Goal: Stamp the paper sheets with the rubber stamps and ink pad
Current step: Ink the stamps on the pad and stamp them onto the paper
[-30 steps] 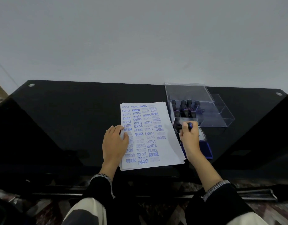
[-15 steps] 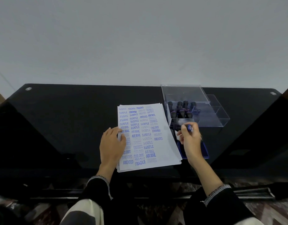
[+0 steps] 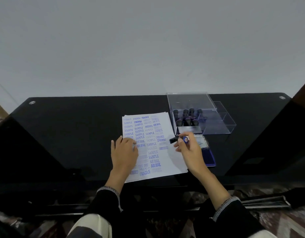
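Plain grey wall behind a glossy black glass table (image 3: 79, 131). Stack of white paper sheets (image 3: 167, 157) covered in blue stamped words (SAMPLE, AIR MAIL, FRAGILE, AMENDED) lies near the front edge, right of the middle. Left hand (image 3: 124, 153) rests flat on the stack's left side, fingers straight and spread, pressing it down. Right hand (image 3: 191, 150) hovers over the stack's right edge, fingers curled round a small black rubber stamp with a blue cap (image 3: 178, 139), stamp tilted sideways, its black end pointing left above the paper. Can't tell if it touches the sheet. Blue ink pad in an open case (image 3: 209, 157) sits just right of the stack, partly hidden by the right hand. Clear plastic box with raised lid (image 3: 222, 124) sits behind the pad toward the back edge, holding several dark-handled stamps (image 3: 187, 117) standing upright.
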`<state>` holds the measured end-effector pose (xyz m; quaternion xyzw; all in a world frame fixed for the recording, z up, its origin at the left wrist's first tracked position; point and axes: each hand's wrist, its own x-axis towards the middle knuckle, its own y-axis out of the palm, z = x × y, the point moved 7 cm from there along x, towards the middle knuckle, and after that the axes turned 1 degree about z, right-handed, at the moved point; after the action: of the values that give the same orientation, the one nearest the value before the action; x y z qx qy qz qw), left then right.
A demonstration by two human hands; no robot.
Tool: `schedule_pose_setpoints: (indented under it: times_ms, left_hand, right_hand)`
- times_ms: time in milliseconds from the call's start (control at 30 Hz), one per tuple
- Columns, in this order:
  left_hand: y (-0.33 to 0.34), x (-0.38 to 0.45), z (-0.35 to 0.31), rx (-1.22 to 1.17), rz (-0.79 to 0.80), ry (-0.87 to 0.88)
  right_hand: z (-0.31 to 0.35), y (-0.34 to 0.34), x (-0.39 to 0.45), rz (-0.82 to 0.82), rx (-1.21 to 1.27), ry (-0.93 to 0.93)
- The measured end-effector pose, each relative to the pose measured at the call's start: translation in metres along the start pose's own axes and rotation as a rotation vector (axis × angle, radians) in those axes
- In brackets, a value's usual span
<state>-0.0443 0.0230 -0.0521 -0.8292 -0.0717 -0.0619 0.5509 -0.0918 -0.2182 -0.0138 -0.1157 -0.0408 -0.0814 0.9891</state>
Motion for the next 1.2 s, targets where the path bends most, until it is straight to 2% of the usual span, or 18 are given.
schedule_pose_setpoints:
  times_ms: [67,200,333,633,767,867,1000,1200]
  left_hand:
    - [0.005,0.003,-0.028,-0.145,0.008,0.036]
    - [0.029,0.002,-0.099,-0.508,0.132,0.143]
    - [0.049,0.003,-0.147,-0.500,0.161,0.329]
    - [0.063,0.008,-0.152,-0.478,0.094,0.318]
    - [0.066,0.011,-0.152,-0.437,0.092,0.308]
    - [0.067,0.011,-0.151,-0.436,0.093,0.300]
    - [0.068,0.012,-0.150,-0.441,0.082,0.295]
    - [0.068,0.012,-0.150,-0.437,0.077,0.304]
  right_hand:
    - [0.003,-0.025,0.007,-0.091,-0.006,0.001]
    - [0.004,-0.087,0.021,-0.258,-0.022,-0.022]
    - [-0.001,-0.134,0.037,-0.332,-0.024,-0.046]
    - [-0.004,-0.164,0.117,-0.443,-0.176,-0.077]
    - [-0.007,-0.158,0.157,-0.394,-0.267,-0.049]
    - [-0.010,-0.151,0.179,-0.335,-0.573,-0.013]
    - [-0.024,-0.142,0.204,-0.176,-0.938,0.077]
    - [-0.039,-0.136,0.224,-0.079,-1.076,0.281]
